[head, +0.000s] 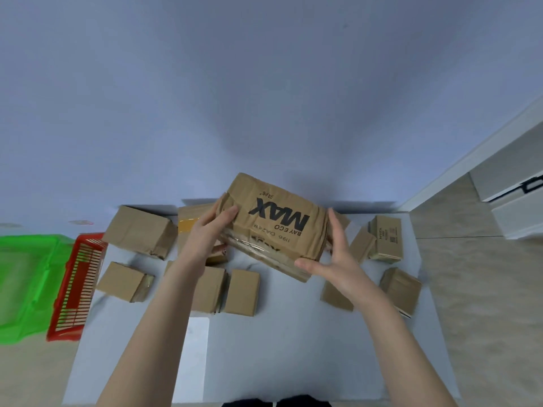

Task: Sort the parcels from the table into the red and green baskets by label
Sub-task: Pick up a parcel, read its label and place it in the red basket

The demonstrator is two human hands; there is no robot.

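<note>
A large brown cardboard parcel (276, 224) printed "MAX" is lifted above the white table (282, 356), tilted, no sorting label visible on it. My left hand (211, 230) grips its left end, fingers over the top. My right hand (332, 259) holds its right end, thumb under the near edge. Several smaller brown parcels lie on the table, among them one at the back left (138, 230), one at the front left (123, 282) and one at the far right (386, 242). The red basket (75, 289) and the green basket (26, 286) stand on the floor to the table's left.
A plain wall rises right behind the table. White furniture (514, 207) stands at the right on a beige floor. The table's near half holds no parcels.
</note>
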